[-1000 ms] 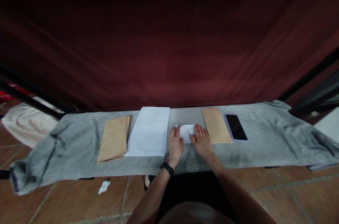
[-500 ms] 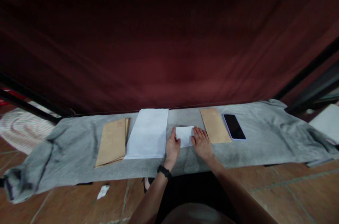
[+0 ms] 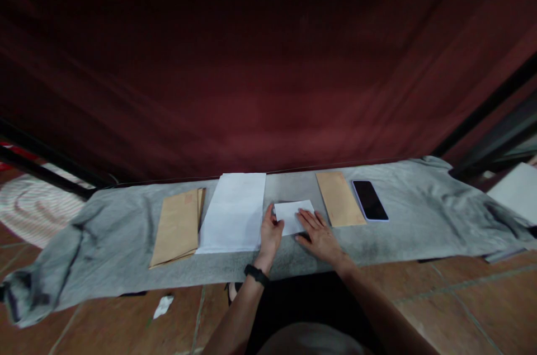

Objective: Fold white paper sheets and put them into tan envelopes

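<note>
A small folded sheet of white paper [image 3: 288, 215] lies on the grey cloth in front of me. My left hand [image 3: 271, 232] pinches its left edge between thumb and fingers, with a dark band around the wrist. Flat on the right part of the paper rests my right hand [image 3: 319, 236], its fingers stretched out and holding nothing. Just left of my left hand is a stack of white paper sheets [image 3: 235, 212]. To the right of my right hand lies a single brown envelope [image 3: 340, 198].
A phone [image 3: 370, 200] with a dark screen lies beyond the single envelope. Several brown envelopes [image 3: 176, 226] are piled at the left. The grey cloth [image 3: 403, 198] covers a narrow bench against a dark red surface [image 3: 268, 92]. A white scrap [image 3: 163, 306] is on the tiled floor.
My right hand has slid from the paper's right edge to lie farther over it and slightly lower. My left hand and the folded paper have shifted a little to the left.
</note>
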Available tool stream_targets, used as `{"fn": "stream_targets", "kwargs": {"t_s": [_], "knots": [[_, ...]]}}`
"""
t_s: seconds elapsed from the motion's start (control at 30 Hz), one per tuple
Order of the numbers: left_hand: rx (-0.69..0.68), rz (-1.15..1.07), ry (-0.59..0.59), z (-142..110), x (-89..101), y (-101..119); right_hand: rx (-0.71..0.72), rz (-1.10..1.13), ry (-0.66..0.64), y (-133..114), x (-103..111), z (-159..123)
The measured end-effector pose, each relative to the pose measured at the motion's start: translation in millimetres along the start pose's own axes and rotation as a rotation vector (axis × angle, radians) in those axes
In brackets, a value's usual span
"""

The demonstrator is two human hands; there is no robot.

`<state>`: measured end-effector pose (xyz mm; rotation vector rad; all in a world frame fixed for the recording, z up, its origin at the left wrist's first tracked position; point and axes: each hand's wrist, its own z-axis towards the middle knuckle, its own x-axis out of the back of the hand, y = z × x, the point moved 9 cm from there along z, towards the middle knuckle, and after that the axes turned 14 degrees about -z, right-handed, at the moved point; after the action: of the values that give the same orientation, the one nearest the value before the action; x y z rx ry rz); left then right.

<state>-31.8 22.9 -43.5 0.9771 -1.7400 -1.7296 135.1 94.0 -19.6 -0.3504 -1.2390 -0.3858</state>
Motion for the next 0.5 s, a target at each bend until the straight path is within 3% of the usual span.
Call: {"fn": "stream_targets", "kwargs": {"t_s": [0.27, 0.5], "knots": [[-0.016, -0.014, -0.004, 0, 2.7, 6, -0.002, 0.044, 0.098, 5, 8, 2], [-0.151, 0.064, -0.041, -11, -0.1, 40, -0.042, 0.078, 0.195, 16, 49, 17]]}}
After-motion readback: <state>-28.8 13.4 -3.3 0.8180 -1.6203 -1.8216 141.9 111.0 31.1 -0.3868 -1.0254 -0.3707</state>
